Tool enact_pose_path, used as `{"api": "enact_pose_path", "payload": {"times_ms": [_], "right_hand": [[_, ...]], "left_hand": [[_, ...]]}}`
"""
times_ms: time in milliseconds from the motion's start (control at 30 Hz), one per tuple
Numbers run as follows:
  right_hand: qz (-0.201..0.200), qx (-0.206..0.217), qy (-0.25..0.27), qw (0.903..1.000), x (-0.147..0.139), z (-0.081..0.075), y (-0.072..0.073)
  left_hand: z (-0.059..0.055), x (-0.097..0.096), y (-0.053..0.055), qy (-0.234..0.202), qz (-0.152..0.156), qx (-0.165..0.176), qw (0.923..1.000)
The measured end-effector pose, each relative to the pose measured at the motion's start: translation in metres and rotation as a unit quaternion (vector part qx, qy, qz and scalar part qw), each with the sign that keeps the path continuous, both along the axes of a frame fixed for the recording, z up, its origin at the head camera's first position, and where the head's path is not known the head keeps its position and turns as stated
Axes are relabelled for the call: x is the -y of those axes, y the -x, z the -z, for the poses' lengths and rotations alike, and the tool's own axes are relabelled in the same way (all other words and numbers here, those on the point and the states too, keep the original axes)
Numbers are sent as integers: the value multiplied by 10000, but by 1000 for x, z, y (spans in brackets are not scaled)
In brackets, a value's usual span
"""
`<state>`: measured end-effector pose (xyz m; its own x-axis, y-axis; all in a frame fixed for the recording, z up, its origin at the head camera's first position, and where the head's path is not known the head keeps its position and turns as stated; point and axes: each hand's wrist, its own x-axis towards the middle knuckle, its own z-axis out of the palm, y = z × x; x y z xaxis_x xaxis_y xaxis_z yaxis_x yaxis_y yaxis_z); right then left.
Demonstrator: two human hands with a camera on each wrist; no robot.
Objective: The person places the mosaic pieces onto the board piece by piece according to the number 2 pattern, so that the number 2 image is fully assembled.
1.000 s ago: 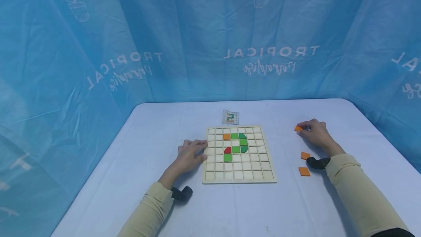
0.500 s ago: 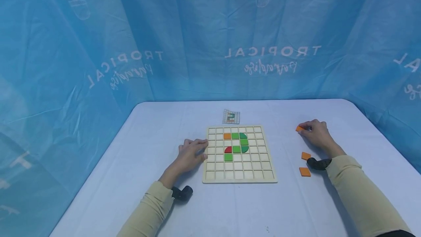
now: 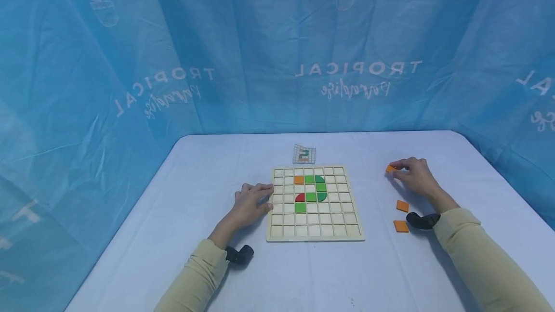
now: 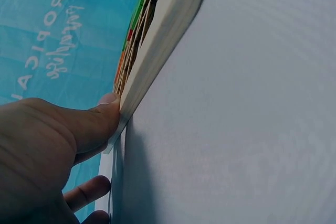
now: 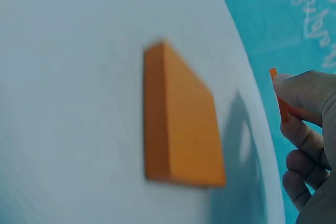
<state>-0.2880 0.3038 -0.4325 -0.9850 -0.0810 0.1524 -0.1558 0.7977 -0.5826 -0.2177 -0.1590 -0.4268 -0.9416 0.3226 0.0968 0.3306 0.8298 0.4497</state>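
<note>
At the cream grid board (image 3: 340, 230), my left hand (image 3: 249, 206) rests its thumb and fingertips against the left rim, fingers spread. The left wrist view shows the thumb (image 4: 97, 124) touching the board's edge (image 4: 152, 59). Off to the right, my right hand (image 3: 416, 177) pinches an orange square tile (image 3: 389, 169) between thumb and fingers, just above the table. That tile (image 5: 279, 98) appears edge-on in the right wrist view. On the board sit an orange square (image 3: 299, 179), several green pieces (image 3: 310, 197), some with a rounded corner, and a red rounded piece (image 3: 300, 198).
Two more orange tiles, one farther (image 3: 402, 205) and one nearer (image 3: 401, 226), lie beside the right wrist. Behind the board is a small printed grid card (image 3: 304, 154). A blue printed curtain (image 3: 260, 61) surrounds the white-covered table (image 3: 312, 273).
My right hand has shifted slightly left, with the orange tile still pinched. The left hand and the board stay where they were.
</note>
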Motion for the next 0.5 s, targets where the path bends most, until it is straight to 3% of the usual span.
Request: {"api": "enact_pose_path", "payload": {"times_ms": [167, 500], "right_hand": [[-262, -331, 84, 9991, 14, -6, -9], [-760, -599, 489, 9941, 62, -10, -24]], "left_hand": [[0, 0, 0, 2, 43, -11, 10000], [1, 0, 2, -5, 23, 24, 10000]]}}
